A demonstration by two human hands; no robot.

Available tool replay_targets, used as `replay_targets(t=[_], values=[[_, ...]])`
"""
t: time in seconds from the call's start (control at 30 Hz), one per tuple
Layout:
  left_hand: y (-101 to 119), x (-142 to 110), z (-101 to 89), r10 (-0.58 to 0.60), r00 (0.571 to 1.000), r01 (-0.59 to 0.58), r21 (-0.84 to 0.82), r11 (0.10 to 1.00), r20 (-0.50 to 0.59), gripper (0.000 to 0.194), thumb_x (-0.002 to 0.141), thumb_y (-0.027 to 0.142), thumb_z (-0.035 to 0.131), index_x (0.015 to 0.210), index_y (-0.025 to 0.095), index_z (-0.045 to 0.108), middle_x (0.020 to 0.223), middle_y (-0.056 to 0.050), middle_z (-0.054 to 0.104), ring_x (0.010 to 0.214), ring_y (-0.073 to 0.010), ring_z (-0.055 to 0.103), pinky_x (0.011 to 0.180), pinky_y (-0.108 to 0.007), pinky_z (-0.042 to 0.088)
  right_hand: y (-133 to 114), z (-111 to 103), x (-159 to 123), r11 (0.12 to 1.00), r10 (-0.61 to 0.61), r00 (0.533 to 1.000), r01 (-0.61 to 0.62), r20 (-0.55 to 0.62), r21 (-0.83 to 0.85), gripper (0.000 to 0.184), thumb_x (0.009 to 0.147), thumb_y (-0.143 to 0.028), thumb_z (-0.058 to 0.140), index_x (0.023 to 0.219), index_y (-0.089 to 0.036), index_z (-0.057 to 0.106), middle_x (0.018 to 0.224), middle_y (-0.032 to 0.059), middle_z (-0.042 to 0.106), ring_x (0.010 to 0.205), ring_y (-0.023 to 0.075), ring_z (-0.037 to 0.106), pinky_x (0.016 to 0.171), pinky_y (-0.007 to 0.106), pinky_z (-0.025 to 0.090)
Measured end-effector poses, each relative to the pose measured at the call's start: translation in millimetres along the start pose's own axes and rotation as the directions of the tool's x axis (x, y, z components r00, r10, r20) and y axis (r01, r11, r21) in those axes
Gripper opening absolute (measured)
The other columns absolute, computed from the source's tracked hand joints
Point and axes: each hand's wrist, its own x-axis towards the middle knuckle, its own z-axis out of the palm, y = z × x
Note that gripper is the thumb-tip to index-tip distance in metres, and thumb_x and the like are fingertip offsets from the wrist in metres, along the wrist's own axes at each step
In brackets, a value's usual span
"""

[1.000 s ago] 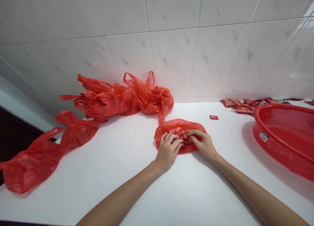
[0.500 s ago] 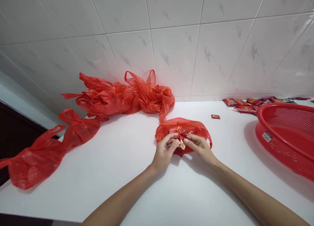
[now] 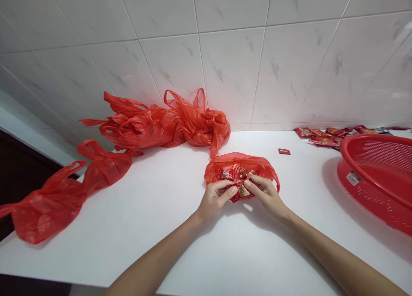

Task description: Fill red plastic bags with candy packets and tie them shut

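On the white counter (image 3: 154,236), left hand (image 3: 213,200) and right hand (image 3: 265,196) pinch a red sachet (image 3: 243,192); open room reaches the front edge.

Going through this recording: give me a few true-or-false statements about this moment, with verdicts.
1. The left hand and right hand hold small red packets above a red plastic bag. True.
2. The red plastic basket sits left of the hands. False: it is to their right.
3. One packet lies apart from the pile of packets along the wall. True.
4. The wall behind the counter is painted plaster. False: it is white marbled tile.
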Motion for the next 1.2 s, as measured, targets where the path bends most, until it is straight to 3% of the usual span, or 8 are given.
replay_targets(t=[0.23,0.33,0.47,0.57,0.73,0.93,1.2], values=[[2.2,-0.4,2.1,-0.023,1.0,0.022,-0.077,0.997,-0.002,0.036,0.083,0.049,0.073,0.088,0.013,0.076,0.08,-0.007,0.071,0.074,-0.0163,0.06,0.07,-0.028,0.049,0.0,3.3,0.1,0.986,0.002,1.0,-0.004,0.013,0.166,0.039,0.092,-0.05,0.064,0.07,-0.019,0.057,0.066,-0.0016,0.051,0.062,0.0127,0.044,0.061,0.027,0.039],[2.4,-0.6,1.4,-0.029,0.999,0.027,-0.063,0.998,-0.022,0.038,0.083,0.051,0.072,0.088,0.013,0.076,0.084,-0.008,0.072,0.077,-0.0179,0.061,0.072,-0.029,0.05,1.6,4.2,-0.2,0.99,0.013,1.0,-0.01,-0.022,0.141,0.04,0.092,-0.052,0.064,0.07,-0.018,0.059,0.067,-0.0007,0.054,0.063,0.0132,0.046,0.062,0.027,0.039],[1.3,-0.9,0.7,-0.013,0.998,0.014,-0.014,1.0,0.064,0.042,0.08,0.052,0.074,0.092,0.012,0.076,0.082,-0.008,0.071,0.076,-0.0188,0.06,0.071,-0.03,0.048,1.7,4.1,-0.5,0.998,-0.008,0.994,0.015,-0.11,0.061,0.045,0.09,-0.054,0.065,0.065,-0.019,0.054,0.065,-0.0011,0.051,0.062,0.013,0.042,0.059,0.027,0.037],[0.7,-1.6,2.2,0.004,0.996,-0.009,0.061,0.998,0.091,0.041,0.082,0.053,0.072,0.079,0.012,0.073,0.07,-0.006,0.065,0.068,-0.0163,0.055,0.066,-0.029,0.045,-1.0,4.6,-0.8,0.998,-0.013,0.989,0.021,-0.149,0.053,0.048,0.09,-0.056,0.065,0.062,-0.02,0.049,0.062,-0.0013,0.048,0.06,0.0137,0.041,0.058,0.028,0.037],[0.8,-3.6,3.6,0.0,1.0,-0.002,0.09,0.996,0.028,0.045,0.084,0.055,0.068,0.066,0.014,0.066,0.066,-0.005,0.062,0.067,-0.0158,0.056,0.064,-0.029,0.045,-6.3,5.5,-2.0,0.999,-0.008,0.999,0.009,-0.05,0.032,0.045,0.095,-0.058,0.055,0.069,-0.021,0.058,0.063,0.0016,0.057,0.062,0.0175,0.05,0.062,0.031,0.041],[0.8,-3.7,3.2,-0.03,1.0,0.03,0.043,0.999,0.006,0.045,0.082,0.056,0.07,0.066,0.014,0.067,0.065,-0.005,0.064,0.064,-0.0149,0.057,0.063,-0.029,0.049,-2.5,2.7,-2.2,0.999,-0.017,0.997,0.015,-0.071,-0.03,0.051,0.095,-0.058,0.056,0.063,-0.019,0.055,0.056,-0.001,0.05,0.056,0.0132,0.045,0.056,0.028,0.035],[3.1,-0.2,1.9,-0.031,0.997,0.033,-0.034,0.999,0.068,0.042,0.08,0.055,0.073,0.069,0.014,0.07,0.062,-0.003,0.062,0.06,-0.0126,0.053,0.06,-0.028,0.048,1.6,3.9,-1.7,0.989,0.04,0.999,-0.037,-0.015,0.14,0.051,0.095,-0.059,0.057,0.063,-0.019,0.055,0.055,-0.002,0.05,0.055,0.013,0.047,0.06,0.028,0.039]])
